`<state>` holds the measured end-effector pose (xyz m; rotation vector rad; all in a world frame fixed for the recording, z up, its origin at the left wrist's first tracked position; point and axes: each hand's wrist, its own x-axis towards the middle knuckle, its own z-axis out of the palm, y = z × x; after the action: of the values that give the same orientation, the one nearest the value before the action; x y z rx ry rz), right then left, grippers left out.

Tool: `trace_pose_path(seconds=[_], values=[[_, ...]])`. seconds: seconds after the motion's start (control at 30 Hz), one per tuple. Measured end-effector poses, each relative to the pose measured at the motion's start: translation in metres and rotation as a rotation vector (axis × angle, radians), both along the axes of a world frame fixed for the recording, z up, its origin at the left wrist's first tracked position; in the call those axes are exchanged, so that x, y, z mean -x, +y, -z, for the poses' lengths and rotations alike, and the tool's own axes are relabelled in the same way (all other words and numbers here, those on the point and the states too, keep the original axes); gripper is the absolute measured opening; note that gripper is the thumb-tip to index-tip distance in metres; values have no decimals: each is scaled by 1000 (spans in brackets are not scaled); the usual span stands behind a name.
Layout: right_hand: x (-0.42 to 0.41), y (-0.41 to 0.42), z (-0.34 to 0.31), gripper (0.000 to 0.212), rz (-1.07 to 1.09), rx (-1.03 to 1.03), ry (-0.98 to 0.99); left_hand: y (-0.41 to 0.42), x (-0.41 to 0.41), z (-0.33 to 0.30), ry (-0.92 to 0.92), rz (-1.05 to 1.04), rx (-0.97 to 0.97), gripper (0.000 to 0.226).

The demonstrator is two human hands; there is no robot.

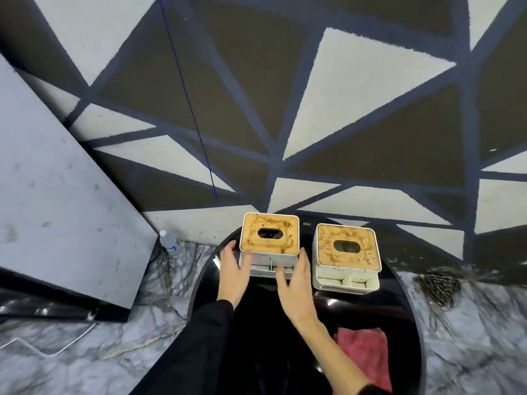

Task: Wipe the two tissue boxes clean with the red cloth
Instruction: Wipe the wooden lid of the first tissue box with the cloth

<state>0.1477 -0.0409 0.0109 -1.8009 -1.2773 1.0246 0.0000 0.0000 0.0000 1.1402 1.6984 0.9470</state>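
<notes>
Your left hand (232,267) and right hand (293,277), fingers spread, flank stained white bamboo-lidded tissue box (269,242) at frame centre; careless shove could tip it off glossy black round surface (285,323)

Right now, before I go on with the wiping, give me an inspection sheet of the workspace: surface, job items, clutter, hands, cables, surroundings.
Surface: round glossy black table, with reflections.
Job's things: left tissue box and right tissue box stand side by side, apart; both wooden lids carry dark stains. Red cloth lies crumpled at the table's near right, untouched.
Clutter: nothing seen on the table besides these.
Hands: left hand and right hand flank the left tissue box, fingers fairly straight against its sides.
Cables: thin blue line crosses the carpet; pale cord lies on the marble floor.
Surroundings: patterned carpet, grey slab, water bottle on the floor.
</notes>
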Motion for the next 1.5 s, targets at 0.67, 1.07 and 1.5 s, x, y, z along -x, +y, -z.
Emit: trace_pose_path(seconds=[0.67, 1.07, 1.5], values=[[-20, 36, 46, 73, -10, -53, 125, 26, 20, 27, -56, 294, -48, 61], [-24, 36, 52, 66, 7, -148, 123, 28, 20, 43, -14, 314, -170, 58], [-28, 17, 69, 63, -33, -244, 60, 0, 24, 52, 69, 291, -317, 53]])
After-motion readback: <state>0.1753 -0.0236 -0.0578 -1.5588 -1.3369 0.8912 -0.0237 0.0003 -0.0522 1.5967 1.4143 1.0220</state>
